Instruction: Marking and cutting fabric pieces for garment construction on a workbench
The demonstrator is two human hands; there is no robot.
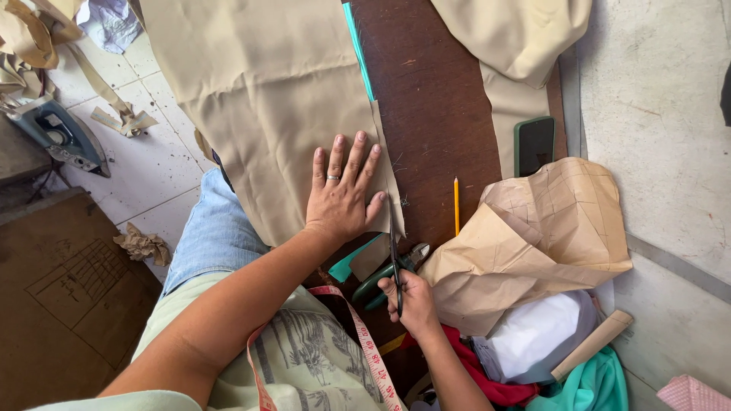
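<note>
Your left hand [343, 194] lies flat, fingers spread, pressing the beige cloth [266, 99] down on the dark wooden table [434, 114], close to the cloth's right-hand edge. Your right hand [410, 301] is closed around the handles of a pair of green-handled scissors [392, 259], the blades pointing away from you and running up along that same edge, just beside your left thumb. A narrow strip of cloth stands off to the right of the blades, so the cut looks begun at the near end only. Most of the edge, stretching toward the table's far side beside a teal strip [358, 46], appears uncut, though the exact point the blades have reached is hard to make out.

A yellow pencil [456, 205] lies on the bare wood to the right of the scissors, near a crumpled sheet of brown paper [548, 228] and a dark phone [534, 144] toward the table's right edge. More beige cloth is heaped at the far right corner. A tape measure [365, 342] hangs from your neck over your lap. An iron [53, 133] sits at the left, off the table, and scraps litter the tiled floor [145, 167].
</note>
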